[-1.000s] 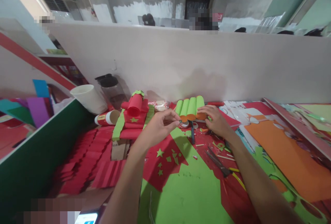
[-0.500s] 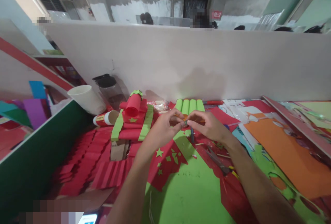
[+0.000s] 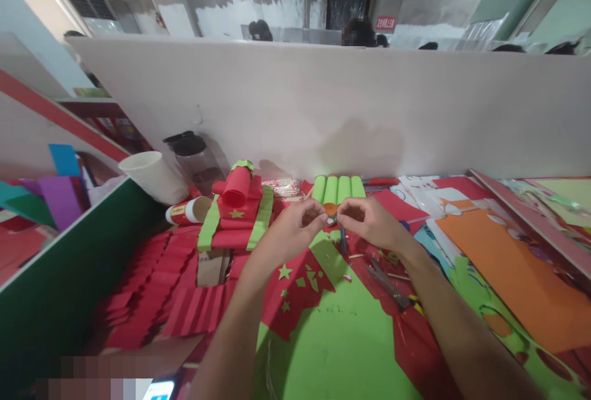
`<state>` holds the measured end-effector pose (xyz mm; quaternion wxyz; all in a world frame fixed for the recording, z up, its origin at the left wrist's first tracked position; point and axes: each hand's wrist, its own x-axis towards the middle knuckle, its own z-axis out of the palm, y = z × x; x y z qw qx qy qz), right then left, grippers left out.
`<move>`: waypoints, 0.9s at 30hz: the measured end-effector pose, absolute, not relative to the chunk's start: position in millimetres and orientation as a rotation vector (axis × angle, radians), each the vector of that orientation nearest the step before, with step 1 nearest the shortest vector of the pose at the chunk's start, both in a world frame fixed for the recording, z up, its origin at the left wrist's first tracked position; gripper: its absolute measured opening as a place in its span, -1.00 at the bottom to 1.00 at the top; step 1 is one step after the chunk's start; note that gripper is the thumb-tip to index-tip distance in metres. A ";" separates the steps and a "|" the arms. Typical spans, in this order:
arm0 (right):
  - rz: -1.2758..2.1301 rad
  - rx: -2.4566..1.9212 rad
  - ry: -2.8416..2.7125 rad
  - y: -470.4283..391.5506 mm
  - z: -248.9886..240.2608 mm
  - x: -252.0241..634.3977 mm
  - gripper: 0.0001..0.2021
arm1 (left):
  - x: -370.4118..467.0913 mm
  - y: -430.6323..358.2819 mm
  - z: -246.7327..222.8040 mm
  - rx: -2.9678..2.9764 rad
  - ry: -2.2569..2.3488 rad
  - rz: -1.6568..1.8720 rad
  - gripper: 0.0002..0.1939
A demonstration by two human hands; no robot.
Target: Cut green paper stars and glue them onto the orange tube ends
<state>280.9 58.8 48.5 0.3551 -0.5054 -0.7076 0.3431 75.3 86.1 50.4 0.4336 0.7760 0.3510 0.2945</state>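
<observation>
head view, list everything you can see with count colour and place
small item: one, too small to tell, pinched between both hands
green paper rolls: four, side by side behind the hands
paper tank model: one, red with green strips, left of the hands
paper cup: one, white, tipped, far left
jar: one, clear with black lid, by the partition
green sheet: one, near centre
orange sheet: one, right
scissors: one pair, dark, under the right forearm
left hand: fingertips pinching
right hand: fingertips pinching
</observation>
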 end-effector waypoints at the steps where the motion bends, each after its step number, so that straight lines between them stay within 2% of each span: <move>1: 0.888 -1.305 -1.838 58.5 48.9 280.6 -0.88 | 75.6 85.2 51.0 1.959 0.888 0.714 -0.79; 27: 0.920 -1.306 -1.914 55.4 49.8 278.5 -0.89 | 77.3 82.5 53.3 2.017 0.911 0.621 -0.81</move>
